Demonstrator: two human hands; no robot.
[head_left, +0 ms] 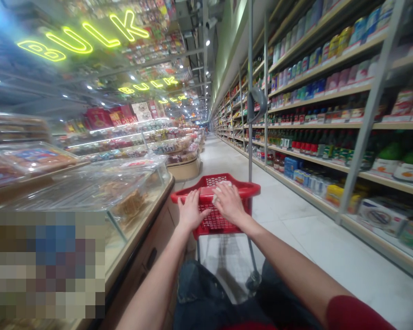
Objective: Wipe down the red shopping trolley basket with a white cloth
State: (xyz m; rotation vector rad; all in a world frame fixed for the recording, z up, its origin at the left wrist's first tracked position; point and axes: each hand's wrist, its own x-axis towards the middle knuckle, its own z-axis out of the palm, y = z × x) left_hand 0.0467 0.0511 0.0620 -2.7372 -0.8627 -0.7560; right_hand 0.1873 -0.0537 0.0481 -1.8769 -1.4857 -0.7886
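Note:
A red plastic shopping cart (242,189) stands in front of me in a supermarket aisle. My left hand (190,211) grips the cart's near rim, fingers curled over it. My right hand (229,201) rests on the same rim just to the right, fingers closed over a small pale crumpled thing (221,187) that I cannot identify. Both forearms reach forward from the bottom of the view. My dark jeans show below them.
Glass-topped bulk food counters (131,183) run close along the left. Tall shelves of bottles, jars and boxes (316,142) line the right. A pale tiled aisle floor (223,156) stretches ahead. Yellow neon BULK signs (86,39) hang overhead. A blurred patch covers the lower left.

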